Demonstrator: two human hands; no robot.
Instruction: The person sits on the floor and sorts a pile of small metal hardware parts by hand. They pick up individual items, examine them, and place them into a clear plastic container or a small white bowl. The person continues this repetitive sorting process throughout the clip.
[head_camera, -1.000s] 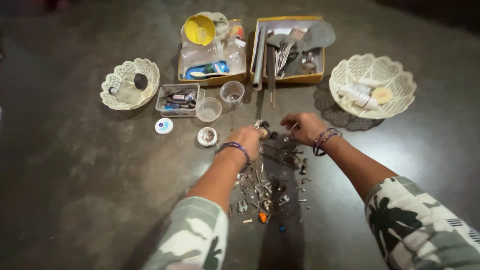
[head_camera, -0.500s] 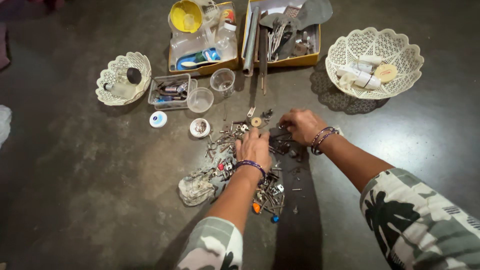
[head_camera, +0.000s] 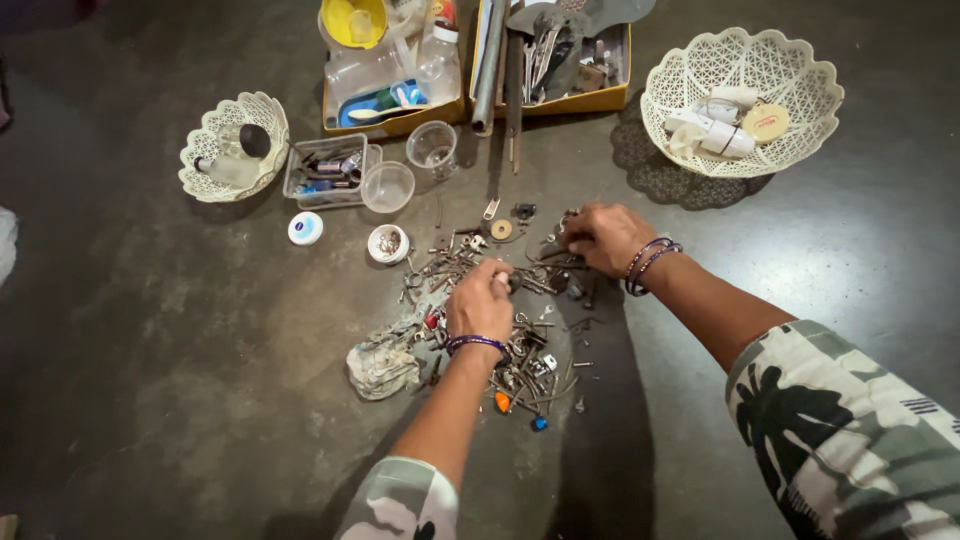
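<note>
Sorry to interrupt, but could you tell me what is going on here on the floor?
A person is working both hands through a pile of small metal hardware spread on the dark floor. The left hand rests on the middle of the pile, fingers curled on small pieces; what it grips is hidden. The right hand presses on the pile's upper right edge. Around it stand two white lattice baskets, two yellow boxes of tools and bottles, clear cups and a crumpled rag.

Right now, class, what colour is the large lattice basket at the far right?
Cream-white basket; clearest in the head view.
</note>
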